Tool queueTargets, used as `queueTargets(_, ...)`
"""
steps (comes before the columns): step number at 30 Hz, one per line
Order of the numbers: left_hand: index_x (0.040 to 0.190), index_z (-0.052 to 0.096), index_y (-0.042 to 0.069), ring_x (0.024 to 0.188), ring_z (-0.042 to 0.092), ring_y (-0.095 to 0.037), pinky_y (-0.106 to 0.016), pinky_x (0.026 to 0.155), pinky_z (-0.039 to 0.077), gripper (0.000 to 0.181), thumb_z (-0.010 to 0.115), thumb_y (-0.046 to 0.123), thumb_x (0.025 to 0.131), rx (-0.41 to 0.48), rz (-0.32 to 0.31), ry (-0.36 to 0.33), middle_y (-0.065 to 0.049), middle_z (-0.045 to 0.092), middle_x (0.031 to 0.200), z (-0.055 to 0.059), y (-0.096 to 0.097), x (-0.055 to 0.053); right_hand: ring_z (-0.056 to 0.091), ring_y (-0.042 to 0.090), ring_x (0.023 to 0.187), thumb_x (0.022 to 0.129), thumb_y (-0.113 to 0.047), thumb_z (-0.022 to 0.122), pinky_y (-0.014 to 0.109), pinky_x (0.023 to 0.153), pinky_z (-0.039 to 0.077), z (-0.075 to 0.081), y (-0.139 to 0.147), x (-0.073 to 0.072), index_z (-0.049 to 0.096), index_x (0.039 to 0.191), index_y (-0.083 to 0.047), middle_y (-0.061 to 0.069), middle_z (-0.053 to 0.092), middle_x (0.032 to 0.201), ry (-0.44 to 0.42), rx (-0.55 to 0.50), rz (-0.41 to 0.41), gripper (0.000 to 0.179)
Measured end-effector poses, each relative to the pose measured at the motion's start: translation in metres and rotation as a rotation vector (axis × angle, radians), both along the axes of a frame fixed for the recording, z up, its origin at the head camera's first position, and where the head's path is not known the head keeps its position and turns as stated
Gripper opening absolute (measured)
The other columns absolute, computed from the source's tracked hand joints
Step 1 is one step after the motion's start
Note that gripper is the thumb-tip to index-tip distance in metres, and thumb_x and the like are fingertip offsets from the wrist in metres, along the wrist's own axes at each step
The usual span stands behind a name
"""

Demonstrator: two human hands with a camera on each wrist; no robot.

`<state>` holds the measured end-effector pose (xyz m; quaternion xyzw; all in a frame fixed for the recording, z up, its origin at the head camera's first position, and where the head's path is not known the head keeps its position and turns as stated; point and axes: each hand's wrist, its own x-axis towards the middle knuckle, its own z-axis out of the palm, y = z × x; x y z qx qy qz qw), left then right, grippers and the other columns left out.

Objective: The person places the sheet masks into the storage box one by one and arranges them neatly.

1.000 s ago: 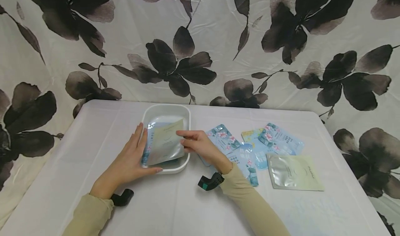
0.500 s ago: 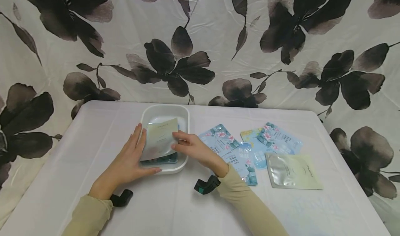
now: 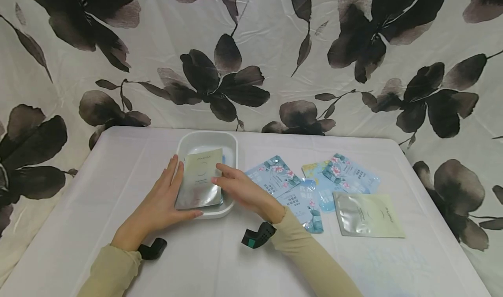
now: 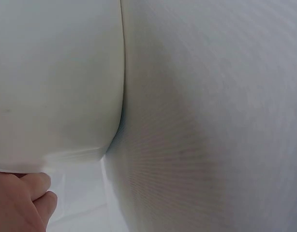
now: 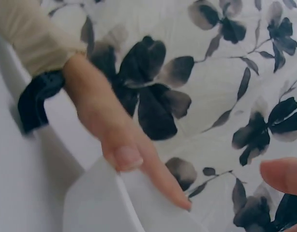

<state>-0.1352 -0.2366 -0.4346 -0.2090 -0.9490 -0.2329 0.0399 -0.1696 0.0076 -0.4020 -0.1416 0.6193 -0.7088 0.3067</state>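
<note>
A pale green sachet (image 3: 198, 183) lies inside the white tray (image 3: 208, 140), towards its near left part, printed side up with its lettering at the far end. The right hand (image 3: 247, 190) reaches in over the tray's right rim, so the sachet lies mostly to the left of this grip. Thumb and forefinger are spread a little apart, their tips at the sachet's right edge (whether they press on it or only hover, I cannot tell). A sliver of blue shows beneath the sachet along that same edge.

The left hand (image 3: 159, 201) rests against the tray's near left corner, fingers stretched along the left side and thumb lying along the near rim; this grip is spread, and the sachet lies just to its right.

To the right of the tray on the white-covered counter (image 3: 204, 266) lie several packets: two blue flowered packets (image 3: 304, 205) overlapping nearest the right forearm, then a yellow and blue packet (image 3: 316, 169) partly under another flowered packet (image 3: 351, 174). Nearer and further right lies a second green sachet (image 3: 369, 215). A cloth with dark flowers (image 3: 283, 26) hangs behind the far edge.
</note>
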Motion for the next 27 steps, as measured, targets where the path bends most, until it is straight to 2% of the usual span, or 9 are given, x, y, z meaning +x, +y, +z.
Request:
queueTargets(4, 0.157, 0.005, -0.004, 0.143, 0.012, -0.055, -0.070, 0.108, 0.026, 0.132, 0.082, 0.059, 0.071, 0.011, 0.000, -0.006, -0.018, -0.008, 0.165, 0.000, 0.000, 0.000, 0.000, 0.031, 0.151, 0.100, -0.020, 0.051, 0.046, 0.122, 0.007, 0.000, -0.009, 0.001, -0.003, 0.156, 0.003, 0.017, -0.005, 0.165, -0.159, -0.118, -0.054, 0.081)
queueTargets(7, 0.157, 0.005, -0.004, 0.144, 0.012, -0.055, -0.070, 0.108, 0.026, 0.131, 0.081, 0.060, 0.071, 0.009, 0.003, -0.013, -0.017, -0.008, 0.165, 0.001, 0.000, 0.000, -0.005, 0.033, 0.151, 0.098, -0.023, 0.051, 0.047, 0.122, 0.002, 0.001, -0.013, 0.002, -0.005, 0.156, 0.002, 0.017, -0.007, 0.165, -0.206, -0.125, -0.091, 0.085)
queueTargets(12, 0.156, 0.007, -0.005, 0.143, 0.012, -0.055, -0.070, 0.108, 0.025, 0.132, 0.082, 0.060, 0.070, -0.001, 0.010, -0.009, -0.018, -0.007, 0.165, 0.001, 0.000, 0.000, -0.005, 0.032, 0.151, 0.098, -0.021, 0.051, 0.045, 0.122, -0.001, 0.004, -0.016, 0.003, -0.005, 0.156, 0.002, 0.018, -0.006, 0.165, -0.227, -0.146, -0.122, 0.084)
queueTargets(15, 0.156, 0.006, -0.005, 0.144, 0.011, -0.054, -0.070, 0.109, 0.025, 0.131, 0.081, 0.061, 0.071, -0.007, 0.011, -0.016, -0.017, -0.008, 0.165, 0.001, 0.000, 0.000, -0.002, 0.031, 0.151, 0.098, -0.019, 0.054, 0.045, 0.122, 0.002, 0.004, -0.016, 0.005, 0.004, 0.157, 0.002, 0.017, -0.001, 0.165, -0.149, -0.102, -0.141, 0.080)
queueTargets(20, 0.156, 0.005, -0.005, 0.145, 0.010, -0.053, -0.069, 0.109, 0.025, 0.130, 0.079, 0.062, 0.073, -0.010, 0.006, -0.026, -0.015, -0.010, 0.165, 0.002, -0.001, 0.000, 0.006, 0.027, 0.152, 0.098, -0.014, 0.056, 0.042, 0.122, 0.010, 0.005, -0.009, 0.003, 0.030, 0.154, -0.003, 0.012, 0.014, 0.165, 0.074, -0.010, -0.136, 0.064)
queueTargets(23, 0.156, 0.006, -0.005, 0.145, 0.010, -0.053, -0.069, 0.109, 0.025, 0.130, 0.080, 0.061, 0.072, -0.004, 0.008, -0.030, -0.016, -0.009, 0.165, 0.003, 0.000, 0.000, 0.018, 0.031, 0.150, 0.099, -0.010, 0.052, 0.041, 0.121, 0.018, 0.003, -0.001, -0.003, 0.038, 0.150, -0.002, 0.015, 0.023, 0.162, 0.134, -0.054, -0.106, 0.053)
queueTargets(27, 0.156, 0.005, -0.005, 0.145, 0.010, -0.052, -0.069, 0.110, 0.024, 0.130, 0.080, 0.061, 0.072, 0.000, 0.011, -0.037, -0.016, -0.009, 0.165, 0.004, 0.000, 0.000, 0.035, 0.038, 0.142, 0.100, -0.007, 0.049, 0.042, 0.116, 0.032, 0.001, 0.012, -0.014, 0.041, 0.145, 0.004, 0.024, 0.036, 0.153, 0.150, -0.169, -0.090, 0.046)
